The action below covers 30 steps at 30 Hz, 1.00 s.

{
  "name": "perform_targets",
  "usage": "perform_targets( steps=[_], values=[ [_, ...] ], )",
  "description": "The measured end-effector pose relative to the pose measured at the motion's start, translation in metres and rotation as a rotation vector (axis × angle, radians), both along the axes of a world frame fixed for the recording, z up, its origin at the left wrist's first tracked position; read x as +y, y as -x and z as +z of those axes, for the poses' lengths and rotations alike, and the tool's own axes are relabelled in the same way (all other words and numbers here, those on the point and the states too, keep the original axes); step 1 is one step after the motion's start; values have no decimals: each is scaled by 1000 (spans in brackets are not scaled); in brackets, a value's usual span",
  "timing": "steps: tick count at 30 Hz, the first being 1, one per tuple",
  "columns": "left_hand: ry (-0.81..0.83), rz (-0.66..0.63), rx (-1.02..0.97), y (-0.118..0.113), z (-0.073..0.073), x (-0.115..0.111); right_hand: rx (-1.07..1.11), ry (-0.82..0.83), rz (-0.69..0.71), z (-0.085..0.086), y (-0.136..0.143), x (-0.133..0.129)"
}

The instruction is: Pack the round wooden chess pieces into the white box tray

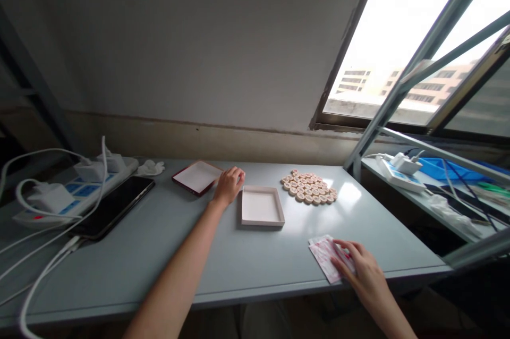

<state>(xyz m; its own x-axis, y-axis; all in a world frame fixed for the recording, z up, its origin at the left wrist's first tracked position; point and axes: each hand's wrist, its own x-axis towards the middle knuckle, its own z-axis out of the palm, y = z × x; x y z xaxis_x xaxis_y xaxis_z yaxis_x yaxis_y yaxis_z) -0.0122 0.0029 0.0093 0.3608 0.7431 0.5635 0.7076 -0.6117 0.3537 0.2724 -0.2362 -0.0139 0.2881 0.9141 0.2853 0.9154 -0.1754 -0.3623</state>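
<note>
Left hand (228, 186) is between 2 trays (263, 206), right hand (364, 269) on patterned paper (324, 258).

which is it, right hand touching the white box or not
Apart: the head view shows bare grey tabletop between the right hand and the white box, with the hand off toward the table's near edge.

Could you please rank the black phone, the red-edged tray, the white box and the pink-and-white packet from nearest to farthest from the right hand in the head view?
1. Pink-and-white packet: directly at the right hand.
2. White box: left of the packet, farther back.
3. Red-edged tray: left of the white box.
4. Black phone: farthest left of the four.
</note>
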Motion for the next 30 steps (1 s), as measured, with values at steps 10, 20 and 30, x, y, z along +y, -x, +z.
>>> perform_targets(
  steps=[10, 20, 30],
  values=[
    [35, -20, -1, -1, -4, 4, -35, -71, -157, 11, -1, 43],
    [99, -38, -83, -4, -7, 10, 130, 235, -104, 33, -13, 34],
    [199, -65, -77, -6, -3, 6, 407, 93, 258, 71, 14, 82]
  ],
)
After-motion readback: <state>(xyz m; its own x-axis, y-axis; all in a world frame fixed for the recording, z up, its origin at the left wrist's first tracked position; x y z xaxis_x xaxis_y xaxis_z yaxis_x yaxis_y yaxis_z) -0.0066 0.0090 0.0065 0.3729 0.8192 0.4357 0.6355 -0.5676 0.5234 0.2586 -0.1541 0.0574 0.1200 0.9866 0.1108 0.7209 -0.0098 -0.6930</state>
